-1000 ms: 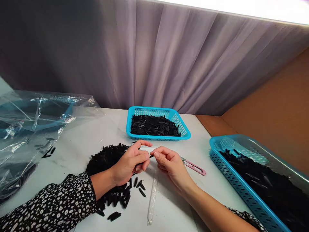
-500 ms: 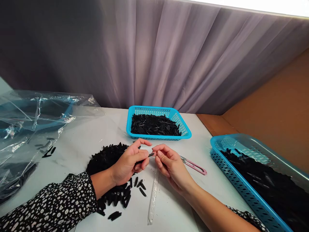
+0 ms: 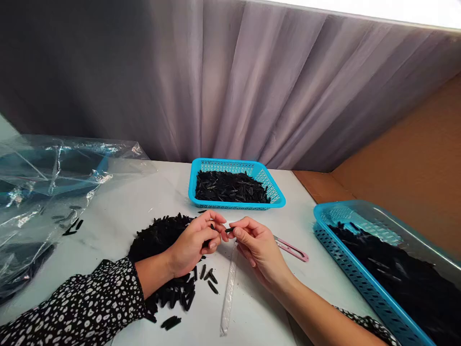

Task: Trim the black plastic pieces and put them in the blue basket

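Observation:
My right hand (image 3: 256,246) is closed, its thumb and forefinger pinching a slim black piece (image 3: 229,230) that looks like a short dark stick. Facing it, my left hand (image 3: 196,242) has curled fingers with further black pieces (image 3: 212,227) partly showing between them; its fingertips come close to the pinched piece. Under and behind the left hand lies a heap of similar black pieces (image 3: 156,236), with several strays (image 3: 171,322) in front. Below the hands lies a narrow strip in clear wrapping (image 3: 228,300). A pink-handled cutter (image 3: 293,251) rests beside my right hand, its front end hidden.
A blue perforated basket (image 3: 237,205) of black pieces stands at the back. Another blue basket (image 3: 345,254), filled likewise, is at the right near a brown cardboard panel (image 3: 403,149). Clear plastic (image 3: 72,168) covers the left side. A grey curtain (image 3: 230,86) hangs behind the table.
The slim black piece at my left fingertips is now in my right thumb and forefinger. My right hand has tilted slightly; the left fingers have shifted around the pieces they hold.

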Available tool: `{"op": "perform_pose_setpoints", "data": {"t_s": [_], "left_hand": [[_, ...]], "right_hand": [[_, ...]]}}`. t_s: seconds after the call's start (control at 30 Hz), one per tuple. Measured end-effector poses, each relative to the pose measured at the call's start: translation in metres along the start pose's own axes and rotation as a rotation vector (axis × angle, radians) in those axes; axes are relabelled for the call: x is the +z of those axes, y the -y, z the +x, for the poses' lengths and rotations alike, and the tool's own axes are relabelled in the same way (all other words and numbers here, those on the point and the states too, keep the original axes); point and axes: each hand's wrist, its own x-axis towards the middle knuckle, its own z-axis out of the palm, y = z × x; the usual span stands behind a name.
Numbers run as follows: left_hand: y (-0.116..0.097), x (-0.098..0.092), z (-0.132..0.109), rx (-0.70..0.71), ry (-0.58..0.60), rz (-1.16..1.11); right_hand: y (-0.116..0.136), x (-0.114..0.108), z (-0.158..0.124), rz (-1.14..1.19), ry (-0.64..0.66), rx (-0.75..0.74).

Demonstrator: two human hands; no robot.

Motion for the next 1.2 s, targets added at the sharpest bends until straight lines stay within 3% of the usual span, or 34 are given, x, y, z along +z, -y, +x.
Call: {"op": "perform_pose_setpoints", "data": {"t_s": [0.23,0.53,0.7,0.8,1.0,1.2], "left_hand": [[0.004,0.0012,0.0008,0.082,-0.072,0.084],[0.0078,-0.0033,0.0037,0.063,0.024,0.054],[0.0064,-0.0034,0.003,0.059,0.066,0.101],[0.006,-0.0026,0.0013,0.043,0.081,0.134],[0.0068,-0.0014,-0.0012,-0.002,0.16,0.132],[0.0081,-0.0035,0.0,0.09,0.117,0.043]], "right_hand": [[-0.0004,-0.0019,0.0003,0.018,-0.051,-0.053],[0.0005,-0.0023,-0.0007,0.027,-0.053,-0.058],[0.0073,0.0004,-0.0008,0.207,0.001,0.069],[0.0065,0.0016,-0.0009,0.161,0.032,0.133],[0.0009,0.0018,-0.0006,0.031,0.115,0.127],[0.0055,-0.0001,-0.0001,0.116,0.07,0.141]]}}
